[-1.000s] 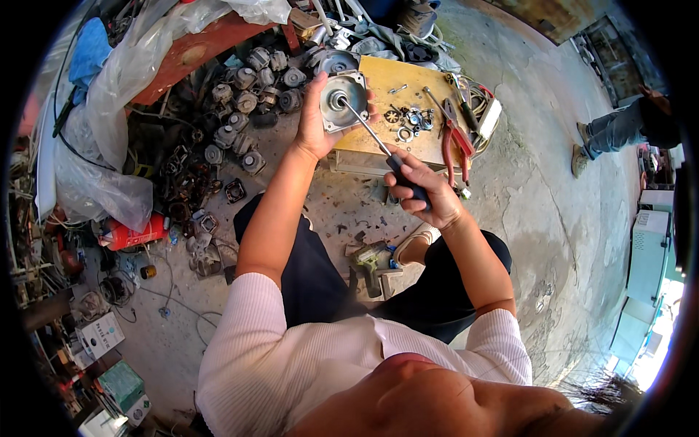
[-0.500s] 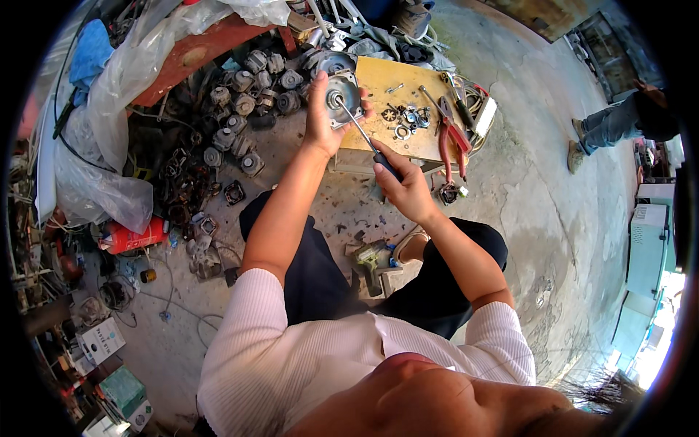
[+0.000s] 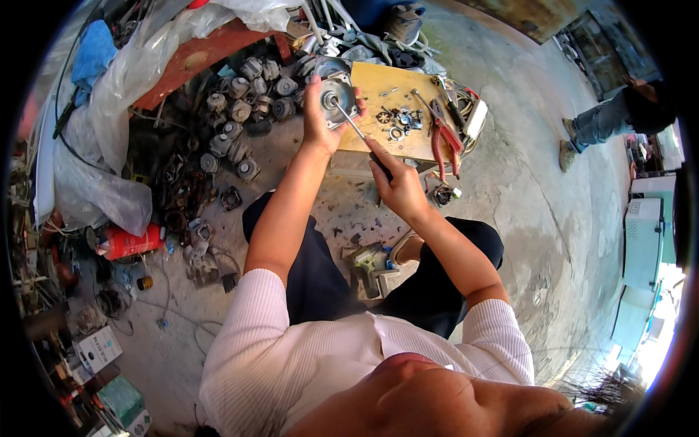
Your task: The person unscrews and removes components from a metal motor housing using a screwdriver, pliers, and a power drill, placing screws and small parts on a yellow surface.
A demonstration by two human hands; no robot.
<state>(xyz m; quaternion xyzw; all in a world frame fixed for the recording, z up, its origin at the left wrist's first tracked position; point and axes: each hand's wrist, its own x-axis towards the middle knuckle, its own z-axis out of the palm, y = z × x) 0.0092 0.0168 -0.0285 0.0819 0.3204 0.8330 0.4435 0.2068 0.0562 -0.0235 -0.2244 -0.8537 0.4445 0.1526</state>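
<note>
The left hand [image 3: 317, 122] curls its grip around the metal cover [image 3: 341, 92], apparently bracing it. The right hand [image 3: 400, 186] wraps its grip round the screwdriver [image 3: 381, 168], angled at the cover's centre.

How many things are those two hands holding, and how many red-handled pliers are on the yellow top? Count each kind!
Screwdriver, in the right hand: 1
Metal cover, in the left hand: 1
Red-handled pliers, on the yellow top: 1
Total: 3

The left hand [image 3: 320, 128] holds (thumb [image 3: 313, 93] extended); the right hand [image 3: 402, 191] grips.
</note>
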